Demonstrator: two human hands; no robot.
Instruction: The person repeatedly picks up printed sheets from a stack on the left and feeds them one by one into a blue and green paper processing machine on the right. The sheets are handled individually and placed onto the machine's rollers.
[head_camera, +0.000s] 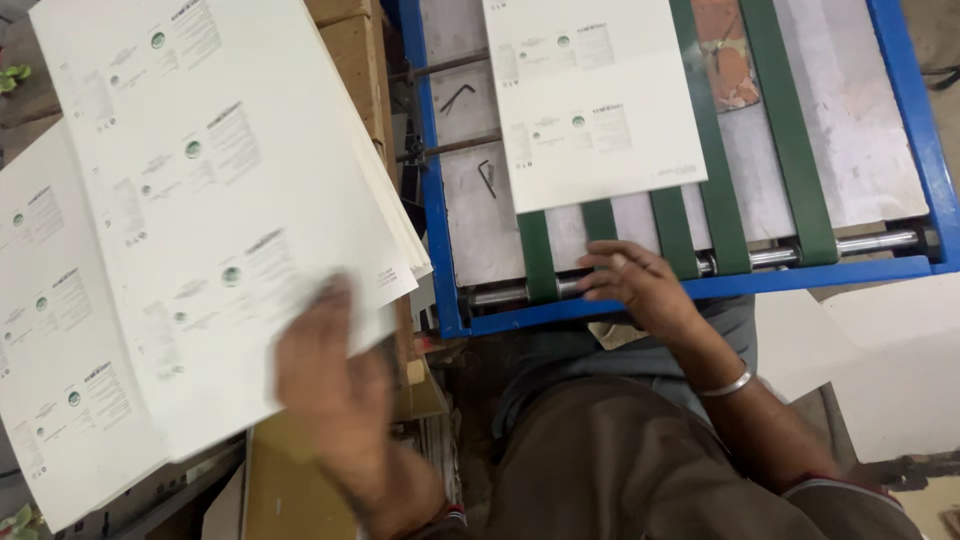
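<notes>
**Printed sheets at a belt feed table, seen from the head camera**

A blue-framed feed table (432, 200) with green belts (790, 130) fills the upper right. A single printed card sheet (590, 100) lies flat on the belts, its long axis running away from the person, just beyond the right hand (640, 285). That hand is the nearer one; it rests at the table's front roller (870, 243), fingers loosely curled, grasping nothing. At the left, a fanned stack of printed sheets (200, 200) rests tilted over brown cartons (350, 50). The left hand (335, 375), blurred, grips the stack's lower edge. Each sheet is cream-white, bearing repeated small text blocks with round green marks. Two hex keys (487, 176) lie on the table bed
</notes>
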